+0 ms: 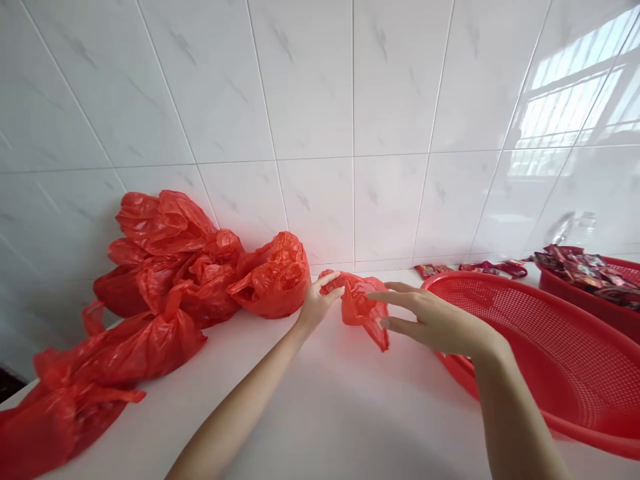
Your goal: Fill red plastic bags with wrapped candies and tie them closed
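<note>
My left hand pinches the upper left edge of a small crumpled red plastic bag that lies on the white counter near the tiled wall. Just to the bag's right, my right hand hovers with its fingers stretched out and slightly apart, the fingertips at or very near the plastic. To the left of my left hand sits a filled, knotted red bag, almost touching it.
A heap of filled red plastic bags runs along the wall to the left counter edge. A large red mesh basket stands on the right, with a second red basket of dark red wrapped packets behind it. Loose packets lie by the wall.
</note>
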Demonstrator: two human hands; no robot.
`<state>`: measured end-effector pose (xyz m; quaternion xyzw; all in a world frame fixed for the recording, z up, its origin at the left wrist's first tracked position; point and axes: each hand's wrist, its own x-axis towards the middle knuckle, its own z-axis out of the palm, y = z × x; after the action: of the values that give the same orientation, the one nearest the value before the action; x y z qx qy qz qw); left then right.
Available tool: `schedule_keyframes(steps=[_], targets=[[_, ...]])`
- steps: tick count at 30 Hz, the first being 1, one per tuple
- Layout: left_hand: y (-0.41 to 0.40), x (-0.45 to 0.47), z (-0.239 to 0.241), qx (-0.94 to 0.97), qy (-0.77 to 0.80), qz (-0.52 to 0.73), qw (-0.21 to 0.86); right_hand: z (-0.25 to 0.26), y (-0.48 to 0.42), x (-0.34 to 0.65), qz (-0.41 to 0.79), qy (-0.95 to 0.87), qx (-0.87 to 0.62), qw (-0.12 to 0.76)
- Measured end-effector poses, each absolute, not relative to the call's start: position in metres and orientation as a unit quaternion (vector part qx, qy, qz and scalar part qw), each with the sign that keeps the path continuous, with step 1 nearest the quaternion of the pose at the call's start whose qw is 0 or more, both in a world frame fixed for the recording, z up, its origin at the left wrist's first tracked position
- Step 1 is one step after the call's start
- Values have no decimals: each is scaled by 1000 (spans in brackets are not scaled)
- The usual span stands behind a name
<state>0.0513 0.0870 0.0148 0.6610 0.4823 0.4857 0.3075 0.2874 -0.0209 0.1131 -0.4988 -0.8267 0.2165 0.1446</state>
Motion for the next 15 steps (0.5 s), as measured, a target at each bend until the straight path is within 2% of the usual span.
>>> schedule_keyframes(steps=[4,6,11,15], targets=[[62,41,42,525,356,580,511,99,1,267,193,-813,-533,132],[54,39,51,485,330,585,559,93,9,257,154,-796,-574,113],[48,32,67,451,327,607,567,89,15,251,116,-735,-660,100],[47,25,75,459,349,604,550,90,12,256,188,-749,-604,196]])
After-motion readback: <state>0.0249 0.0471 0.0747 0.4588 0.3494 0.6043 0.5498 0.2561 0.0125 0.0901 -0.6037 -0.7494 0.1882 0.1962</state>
